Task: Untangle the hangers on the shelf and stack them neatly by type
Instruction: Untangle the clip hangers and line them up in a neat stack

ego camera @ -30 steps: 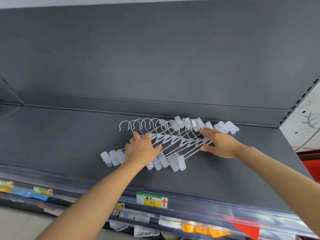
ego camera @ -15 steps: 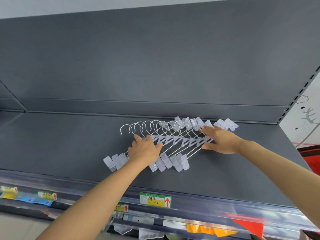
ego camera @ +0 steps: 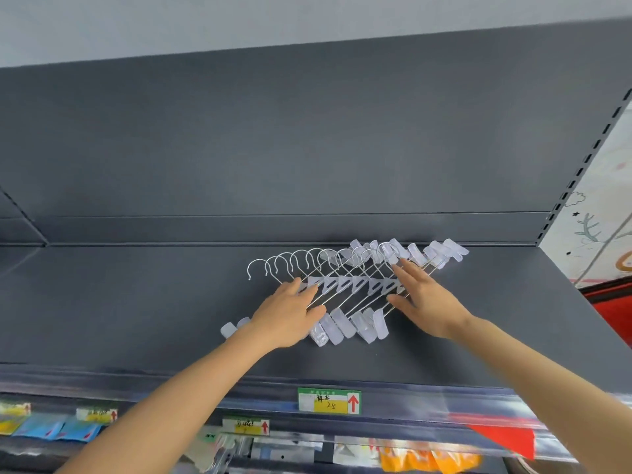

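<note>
Several clear plastic clip hangers (ego camera: 355,285) with metal hooks lie fanned in an overlapping row on the dark grey shelf (ego camera: 136,302). Their hooks point up-left and their clips spread toward the back right and the front. My left hand (ego camera: 287,313) lies flat on the row's left end, fingers spread, covering some clips. My right hand (ego camera: 424,299) rests flat against the row's right side, fingers extended toward the hooks. Neither hand is closed around a hanger.
The shelf's back panel (ego camera: 307,148) rises just behind the hangers. A slotted upright (ego camera: 581,172) bounds the shelf on the right. A green and yellow price label (ego camera: 328,401) sits on the front rail, with packaged goods (ego camera: 427,460) on the shelf below.
My right hand has slid left and forward along the row, from the right-end clips toward its middle. The left hand stays pressed on the left end. The hangers sit slightly closer together.
</note>
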Demonstrator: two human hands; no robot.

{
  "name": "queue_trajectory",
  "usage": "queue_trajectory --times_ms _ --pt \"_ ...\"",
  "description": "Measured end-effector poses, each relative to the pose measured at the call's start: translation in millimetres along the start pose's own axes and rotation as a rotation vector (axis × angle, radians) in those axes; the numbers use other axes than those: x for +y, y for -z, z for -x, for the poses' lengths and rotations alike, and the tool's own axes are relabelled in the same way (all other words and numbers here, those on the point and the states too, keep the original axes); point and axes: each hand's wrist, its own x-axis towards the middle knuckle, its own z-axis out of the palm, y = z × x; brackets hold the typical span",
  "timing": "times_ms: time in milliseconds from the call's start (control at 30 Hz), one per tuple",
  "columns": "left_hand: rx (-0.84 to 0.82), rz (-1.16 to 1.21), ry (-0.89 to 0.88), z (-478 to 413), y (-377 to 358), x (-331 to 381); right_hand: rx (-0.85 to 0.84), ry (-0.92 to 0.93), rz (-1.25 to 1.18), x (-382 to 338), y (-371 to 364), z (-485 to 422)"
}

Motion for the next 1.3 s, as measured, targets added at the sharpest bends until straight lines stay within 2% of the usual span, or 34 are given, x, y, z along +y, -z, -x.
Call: queue_trajectory --times_ms 300,900,1100,1300 --pt "-0.013 -0.049 -0.002 -2 -8 -6 0.046 -0.002 0.045 -3 -8 1" --pt "-0.021 -0.059 0.019 -1 -9 -3 -0.005 0.044 0.141 3 -16 -4" --pt "-0.007 -0.052 0.029 2 -5 -1 0.015 0.032 0.032 1 -6 -1" --pt "0.06 -0.054 -0.014 11 9 3 0.071 0.054 0.022 -5 5 3"
